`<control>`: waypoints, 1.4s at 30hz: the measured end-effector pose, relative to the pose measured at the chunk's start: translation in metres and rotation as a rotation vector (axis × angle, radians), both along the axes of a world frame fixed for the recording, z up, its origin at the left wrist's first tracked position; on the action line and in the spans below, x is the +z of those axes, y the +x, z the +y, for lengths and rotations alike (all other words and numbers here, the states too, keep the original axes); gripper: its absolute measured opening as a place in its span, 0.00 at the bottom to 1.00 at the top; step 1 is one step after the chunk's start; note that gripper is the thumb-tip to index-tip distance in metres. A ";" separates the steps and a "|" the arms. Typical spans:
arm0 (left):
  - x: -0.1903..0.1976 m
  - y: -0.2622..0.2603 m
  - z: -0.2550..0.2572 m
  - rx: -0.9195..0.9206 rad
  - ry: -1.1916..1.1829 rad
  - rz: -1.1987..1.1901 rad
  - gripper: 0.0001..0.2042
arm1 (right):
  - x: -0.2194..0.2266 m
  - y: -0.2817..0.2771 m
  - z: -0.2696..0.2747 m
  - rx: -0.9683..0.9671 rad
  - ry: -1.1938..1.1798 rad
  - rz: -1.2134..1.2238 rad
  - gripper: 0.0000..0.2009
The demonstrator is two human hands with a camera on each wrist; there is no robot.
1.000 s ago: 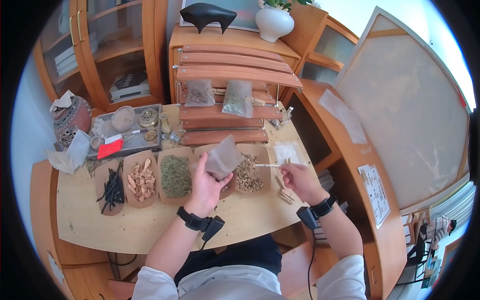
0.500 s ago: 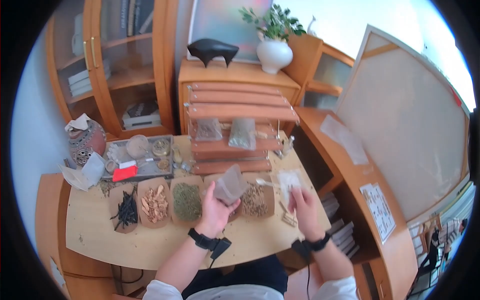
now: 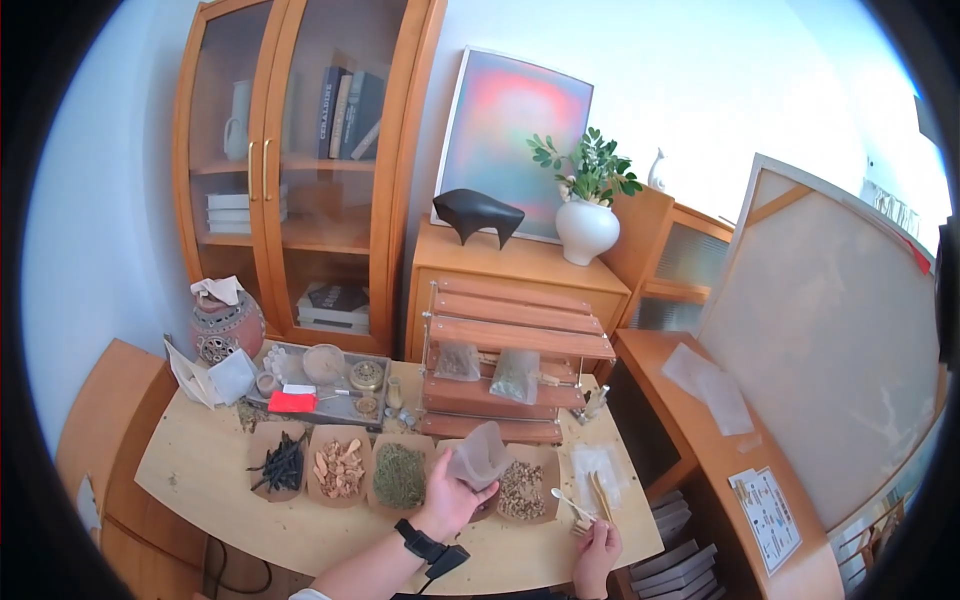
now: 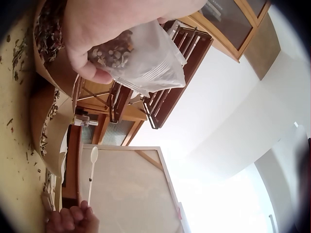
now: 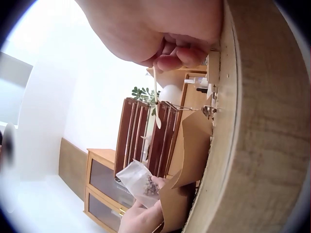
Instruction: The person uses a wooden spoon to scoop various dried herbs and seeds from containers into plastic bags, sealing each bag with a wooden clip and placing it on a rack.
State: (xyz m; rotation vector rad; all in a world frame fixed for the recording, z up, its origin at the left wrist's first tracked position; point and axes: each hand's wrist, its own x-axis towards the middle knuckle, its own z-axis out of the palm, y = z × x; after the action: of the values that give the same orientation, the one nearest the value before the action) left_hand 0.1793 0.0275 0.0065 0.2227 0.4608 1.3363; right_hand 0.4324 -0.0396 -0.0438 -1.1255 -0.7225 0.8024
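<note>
Spoon (image 4: 94, 155), small and pale, pinched in the curled fingers (image 5: 186, 58) of right hand (image 3: 598, 549) near the rightmost brown tray (image 3: 552, 478), with translucent, partly filled bag (image 3: 484, 455) gripped in left hand (image 3: 450, 503) above the worktop (image 3: 195, 470).

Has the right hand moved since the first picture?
Yes: in the head view, the right hand shifted toward the near side, judged against the rightmost paper tray.

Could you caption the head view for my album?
Left hand holds a bag, right hand a spoon, near trays of dried plants.
</note>
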 end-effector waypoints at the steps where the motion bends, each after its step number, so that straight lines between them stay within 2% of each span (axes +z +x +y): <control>1: 0.000 0.000 0.000 0.001 0.004 0.006 0.29 | -0.004 0.002 0.001 -0.006 0.004 0.013 0.11; 13: -0.004 -0.001 0.000 0.023 0.006 -0.009 0.28 | -0.009 0.004 0.001 0.020 0.007 0.008 0.11; 22: -0.007 -0.001 0.001 0.018 -0.004 -0.035 0.29 | -0.006 0.005 0.001 0.044 -0.014 -0.113 0.11; 42: 0.002 -0.004 0.000 0.032 0.010 -0.033 0.27 | -0.005 0.004 0.002 0.056 -0.003 -0.117 0.12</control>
State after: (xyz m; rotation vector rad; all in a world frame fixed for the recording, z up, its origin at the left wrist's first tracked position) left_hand 0.1755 0.0273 0.0088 0.2024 0.4316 1.3720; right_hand 0.4363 -0.0372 -0.0490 -1.1662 -0.8537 0.7893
